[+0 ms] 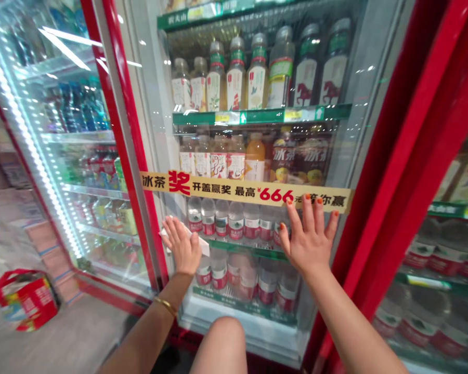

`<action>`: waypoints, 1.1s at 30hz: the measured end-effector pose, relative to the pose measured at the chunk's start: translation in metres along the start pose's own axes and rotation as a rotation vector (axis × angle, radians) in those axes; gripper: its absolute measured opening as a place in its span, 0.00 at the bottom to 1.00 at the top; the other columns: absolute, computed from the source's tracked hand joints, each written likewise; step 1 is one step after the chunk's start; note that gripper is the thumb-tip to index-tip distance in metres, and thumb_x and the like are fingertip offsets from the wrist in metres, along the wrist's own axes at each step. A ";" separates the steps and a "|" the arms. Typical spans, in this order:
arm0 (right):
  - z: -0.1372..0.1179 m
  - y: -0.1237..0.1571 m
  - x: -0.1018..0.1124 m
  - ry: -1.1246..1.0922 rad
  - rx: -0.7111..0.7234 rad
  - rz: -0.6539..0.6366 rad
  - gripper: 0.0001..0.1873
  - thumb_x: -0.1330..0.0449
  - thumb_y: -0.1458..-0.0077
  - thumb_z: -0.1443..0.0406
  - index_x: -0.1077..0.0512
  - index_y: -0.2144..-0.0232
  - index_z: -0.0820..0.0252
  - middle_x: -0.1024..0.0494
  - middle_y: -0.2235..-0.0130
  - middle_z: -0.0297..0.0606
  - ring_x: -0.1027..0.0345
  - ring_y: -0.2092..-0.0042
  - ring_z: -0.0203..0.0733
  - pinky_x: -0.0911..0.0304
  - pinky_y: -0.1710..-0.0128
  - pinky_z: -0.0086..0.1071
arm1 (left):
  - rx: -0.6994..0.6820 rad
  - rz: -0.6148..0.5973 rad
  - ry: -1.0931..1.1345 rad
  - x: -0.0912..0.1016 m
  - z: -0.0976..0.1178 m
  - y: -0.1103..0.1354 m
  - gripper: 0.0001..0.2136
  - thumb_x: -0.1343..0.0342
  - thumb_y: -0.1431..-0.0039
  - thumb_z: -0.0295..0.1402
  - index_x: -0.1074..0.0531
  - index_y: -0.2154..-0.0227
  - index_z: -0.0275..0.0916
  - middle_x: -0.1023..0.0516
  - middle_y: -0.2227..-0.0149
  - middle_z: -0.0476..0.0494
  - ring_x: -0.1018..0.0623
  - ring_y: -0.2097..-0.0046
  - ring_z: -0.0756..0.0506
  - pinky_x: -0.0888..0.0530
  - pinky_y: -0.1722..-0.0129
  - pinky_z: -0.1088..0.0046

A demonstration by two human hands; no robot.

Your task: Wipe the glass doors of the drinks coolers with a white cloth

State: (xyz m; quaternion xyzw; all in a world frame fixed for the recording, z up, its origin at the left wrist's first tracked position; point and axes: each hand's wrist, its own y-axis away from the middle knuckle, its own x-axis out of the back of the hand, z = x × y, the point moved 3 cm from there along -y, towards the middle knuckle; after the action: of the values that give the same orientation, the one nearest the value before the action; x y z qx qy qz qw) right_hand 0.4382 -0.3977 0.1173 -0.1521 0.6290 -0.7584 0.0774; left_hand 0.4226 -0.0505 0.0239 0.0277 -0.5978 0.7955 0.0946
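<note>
My left hand (182, 245) presses a white cloth (203, 246) flat against the glass door (359, 130) of a red drinks fridge, low on its left side. Spread flat on the same glass, my right hand (309, 235) lies just under a yellow banner sticker (234, 190) with red and black print. Its fingers are apart and it holds nothing. Behind the glass stand rows of bottles (253, 78) on green-edged shelves, with water bottles (222, 218) at hand height. My bare knee (222, 343) shows at the bottom.
The red door frame (409, 156) runs up on the right, with another fridge beyond it. On the left a second lit fridge door (62, 130) stands open at an angle. A red shopping basket (25, 298) sits on the floor at the lower left.
</note>
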 end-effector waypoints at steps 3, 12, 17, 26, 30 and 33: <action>-0.001 0.000 0.002 0.001 0.008 0.024 0.45 0.40 0.30 0.57 0.53 0.19 0.48 0.47 0.19 0.46 0.55 0.18 0.59 0.64 0.20 0.64 | -0.019 0.004 0.037 -0.006 0.060 -0.060 0.38 0.61 0.21 0.49 0.67 0.19 0.37 0.64 0.17 0.29 0.66 0.17 0.34 0.63 0.20 0.36; 0.001 0.004 0.007 -0.022 -0.032 0.002 0.46 0.37 0.33 0.56 0.50 0.20 0.42 0.46 0.19 0.42 0.48 0.21 0.65 0.57 0.21 0.68 | -0.376 -0.056 0.025 0.006 0.084 -0.037 0.35 0.57 0.22 0.44 0.61 0.19 0.49 0.50 0.18 0.42 0.61 0.17 0.42 0.67 0.18 0.46; -0.003 0.003 0.008 0.010 -0.034 0.025 0.47 0.37 0.33 0.56 0.51 0.19 0.42 0.47 0.19 0.40 0.49 0.20 0.64 0.57 0.21 0.66 | 0.160 0.105 0.041 0.013 0.074 -0.120 0.37 0.62 0.21 0.41 0.71 0.20 0.31 0.67 0.18 0.23 0.64 0.17 0.33 0.62 0.20 0.34; -0.004 0.003 0.013 0.001 -0.069 0.045 0.47 0.37 0.33 0.57 0.51 0.19 0.47 0.57 0.17 0.39 0.63 0.17 0.63 0.65 0.20 0.71 | -0.362 -0.117 0.079 0.003 0.131 -0.042 0.41 0.45 0.27 0.44 0.59 0.19 0.57 0.51 0.18 0.43 0.60 0.17 0.29 0.69 0.23 0.27; -0.006 0.004 0.012 0.011 -0.072 0.020 0.47 0.38 0.33 0.58 0.52 0.19 0.50 0.54 0.18 0.43 0.64 0.17 0.63 0.65 0.20 0.72 | 0.093 0.014 0.143 0.012 0.108 -0.109 0.41 0.58 0.23 0.48 0.68 0.19 0.32 0.66 0.17 0.26 0.64 0.18 0.24 0.66 0.22 0.27; -0.006 0.005 0.013 0.034 -0.076 0.023 0.48 0.38 0.34 0.57 0.51 0.19 0.50 0.53 0.18 0.42 0.64 0.17 0.62 0.62 0.20 0.69 | -0.079 -0.014 0.171 0.005 0.148 -0.123 0.42 0.59 0.24 0.52 0.65 0.19 0.34 0.64 0.17 0.32 0.65 0.17 0.28 0.66 0.19 0.36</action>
State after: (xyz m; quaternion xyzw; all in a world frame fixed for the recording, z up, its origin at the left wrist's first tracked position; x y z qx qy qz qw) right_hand 0.4240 -0.3966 0.1135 -0.1348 0.6604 -0.7355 0.0695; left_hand 0.4300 -0.1582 0.1831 -0.0397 -0.6182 0.7702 0.1519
